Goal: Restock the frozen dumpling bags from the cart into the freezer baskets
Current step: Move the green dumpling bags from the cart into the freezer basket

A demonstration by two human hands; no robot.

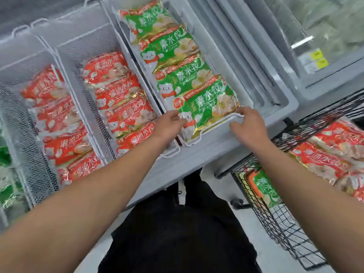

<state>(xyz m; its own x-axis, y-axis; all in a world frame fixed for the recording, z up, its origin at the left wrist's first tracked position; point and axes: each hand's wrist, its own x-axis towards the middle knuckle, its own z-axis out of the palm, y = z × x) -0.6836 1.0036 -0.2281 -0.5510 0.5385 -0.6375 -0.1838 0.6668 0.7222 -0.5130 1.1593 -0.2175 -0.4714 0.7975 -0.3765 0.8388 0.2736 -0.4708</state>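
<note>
Both hands on the nearest green dumpling bag (208, 107) in the right-hand freezer basket (216, 129): left hand (169, 123) pinches its corner, right hand (246, 123) curls over its edge (best pressed flat, overlapping the row behind).

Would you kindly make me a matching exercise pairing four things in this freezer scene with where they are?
Things:
1. green bags
2. red bags
3. cart
4. hands (left hand, right hand)

Places:
A. middle basket
B. on the nearest green bag
C. right basket
D. right of the freezer

Pairs: 1-C, 2-A, 3-D, 4-B
</note>
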